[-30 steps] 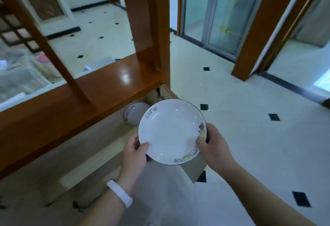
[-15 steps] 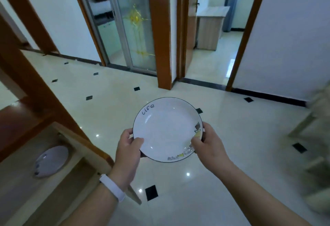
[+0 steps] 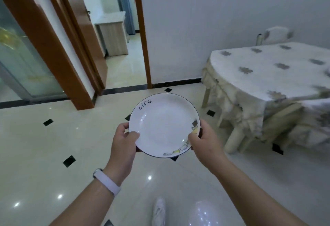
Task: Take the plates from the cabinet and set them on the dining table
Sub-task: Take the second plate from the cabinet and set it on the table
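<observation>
Fingers (image 3: 133, 135) of the left hand (image 3: 123, 145) and the right hand (image 3: 205, 145) pinch opposite edges of a round white ceramic plate with a dark rim (image 3: 164, 124), carried level above the glossy cream tiled floor (image 3: 44, 145). The cloth-covered counter (image 3: 267, 72) waits at two o'clock, well apart. A slip on the shiny tiles, or a thumb sliding off the smooth rim, could drop and shatter it.

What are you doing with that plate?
A person is carrying a white plate with both hands, the left hand on one edge and the right hand on the other. The dining table, covered with a cloth, is off to the right, and the plate is not on it yet.
</observation>
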A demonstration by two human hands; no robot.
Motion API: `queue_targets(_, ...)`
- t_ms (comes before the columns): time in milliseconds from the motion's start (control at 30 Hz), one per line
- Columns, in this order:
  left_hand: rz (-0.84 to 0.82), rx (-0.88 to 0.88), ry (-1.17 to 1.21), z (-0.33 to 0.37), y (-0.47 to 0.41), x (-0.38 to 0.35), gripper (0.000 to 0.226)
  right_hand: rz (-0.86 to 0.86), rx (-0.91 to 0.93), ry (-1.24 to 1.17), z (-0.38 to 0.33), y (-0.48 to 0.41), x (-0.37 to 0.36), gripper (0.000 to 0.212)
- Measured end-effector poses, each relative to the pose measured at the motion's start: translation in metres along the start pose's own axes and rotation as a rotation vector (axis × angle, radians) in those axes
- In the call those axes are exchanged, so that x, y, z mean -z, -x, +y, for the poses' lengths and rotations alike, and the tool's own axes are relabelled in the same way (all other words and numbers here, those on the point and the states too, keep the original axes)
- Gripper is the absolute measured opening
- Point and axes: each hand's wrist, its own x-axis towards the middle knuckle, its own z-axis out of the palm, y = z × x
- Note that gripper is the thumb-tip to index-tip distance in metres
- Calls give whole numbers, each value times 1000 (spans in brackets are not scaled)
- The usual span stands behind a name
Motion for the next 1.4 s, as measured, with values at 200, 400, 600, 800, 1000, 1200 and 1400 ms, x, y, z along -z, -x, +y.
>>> queue_targets(200, -236, 83, 10, -23, -41, -90, 29, 228, -92, 8, 27, -21, 64, 32)
queue_targets(400, -410, 103, 15, -25, -112, -164, 27, 403, -143, -14, 32, -76, 99, 38)
queue_targets(600, -542, 115, 3, -6, -186, -227, 28, 554, -125, -17, 21, -132, 116, 38)
queue_targets(800, -759, 99, 10, 7, -210, -299, 30, 734, -171, -17, 16, -142, 155, 37)
queue_targets(1000, -926, 137, 13, -6, -194, -377, 30, 891, -200, -8, 31, -129, 209, 41)
queue_targets(1200, -1057, 169, -47, -27, -151, -450, 28, 1025, -271, -70, 67, -95, 261, 38)
queue_targets(1400, -1145, 153, -111, -45, -93, -541, 28, 1131, -282, -150, 111, -62, 342, 37)
